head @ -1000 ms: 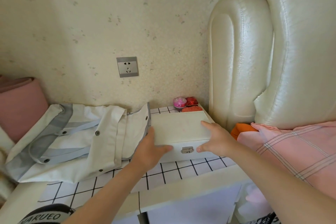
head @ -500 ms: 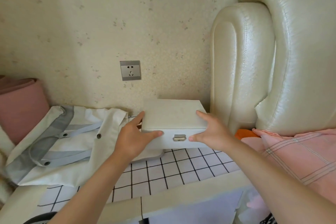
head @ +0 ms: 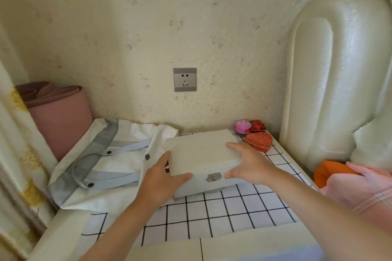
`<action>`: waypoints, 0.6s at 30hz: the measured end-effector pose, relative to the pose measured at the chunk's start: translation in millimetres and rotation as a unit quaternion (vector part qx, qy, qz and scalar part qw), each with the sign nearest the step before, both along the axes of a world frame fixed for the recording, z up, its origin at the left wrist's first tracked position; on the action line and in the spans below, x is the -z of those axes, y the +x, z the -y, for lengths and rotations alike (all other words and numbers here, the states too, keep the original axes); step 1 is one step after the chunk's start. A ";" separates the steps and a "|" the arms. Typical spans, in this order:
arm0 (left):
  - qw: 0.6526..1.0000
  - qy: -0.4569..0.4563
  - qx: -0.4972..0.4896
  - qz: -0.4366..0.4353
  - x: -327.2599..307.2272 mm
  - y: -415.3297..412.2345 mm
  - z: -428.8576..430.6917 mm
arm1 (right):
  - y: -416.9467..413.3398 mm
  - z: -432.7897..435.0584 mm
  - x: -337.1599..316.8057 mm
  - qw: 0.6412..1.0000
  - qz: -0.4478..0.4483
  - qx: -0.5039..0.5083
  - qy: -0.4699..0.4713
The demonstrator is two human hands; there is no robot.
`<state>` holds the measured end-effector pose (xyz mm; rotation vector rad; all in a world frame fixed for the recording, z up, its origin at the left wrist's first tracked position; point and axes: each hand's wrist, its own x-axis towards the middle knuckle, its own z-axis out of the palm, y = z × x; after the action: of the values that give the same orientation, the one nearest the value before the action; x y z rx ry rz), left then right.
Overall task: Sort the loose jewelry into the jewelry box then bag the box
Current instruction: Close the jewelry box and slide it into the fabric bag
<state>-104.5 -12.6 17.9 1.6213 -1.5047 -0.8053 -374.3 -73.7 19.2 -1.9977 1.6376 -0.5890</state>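
Swung the jewelry box (head: 203,150) leftward since earlier, toward the bag (head: 106,165) beside the left hand (head: 161,182). Gripped its sides with that and the right hand (head: 248,165), fingers over the lid. Likely needed: level carry, bag mouth opened.

- Left: white-and-grey canvas tote bag (head: 101,165) lies flat just beside the white rectangular jewelry box (head: 201,150).
- Right rear: red heart-shaped case (head: 259,141) close by.
- Front: black-gridded white mat (head: 233,212), open.

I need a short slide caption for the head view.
A person's left hand and right hand grip the closed white jewelry box by its sides, beside the canvas bag.
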 end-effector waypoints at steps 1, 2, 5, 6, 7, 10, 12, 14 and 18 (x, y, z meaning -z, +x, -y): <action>1.000 0.001 0.008 0.017 1.2 2.6 1.7 | -0.1 0.7 1.2 1.000 -0.004 -0.002 0.000; 0.998 0.002 0.013 0.054 1.8 4.8 4.3 | 0.2 1.6 2.2 1.000 -0.017 -0.003 0.001; 0.979 0.007 0.050 0.197 2.1 11.4 15.8 | 5.1 0.7 1.6 0.993 -0.116 -0.019 -0.026; 0.974 0.015 0.074 0.212 2.2 14.0 20.8 | 9.7 -1.1 0.6 0.985 -0.162 -0.033 -0.054; 0.972 0.025 0.101 0.211 2.5 17.0 25.5 | 15.7 -4.3 0.1 0.975 -0.201 -0.053 -0.084; 0.969 0.062 0.139 0.195 1.4 24.9 39.9 | 39.9 -15.6 7.9 0.945 -0.258 -0.126 -0.156; 0.965 0.100 0.171 0.169 -1.3 27.5 47.5 | 54.8 -20.3 17.7 0.927 -0.280 -0.157 -0.196; 0.963 0.123 0.197 0.138 -4.5 28.9 55.6 | 63.4 -20.0 26.1 0.910 -0.297 -0.165 -0.235; 0.986 0.077 0.122 0.078 -0.7 23.7 80.5 | 69.5 -16.5 32.9 0.881 -0.320 -0.177 -0.300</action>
<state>-80.9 -93.2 18.6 1.6635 -1.8161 -0.9675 -304.8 -57.2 -13.7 -3.1265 1.4453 -0.3244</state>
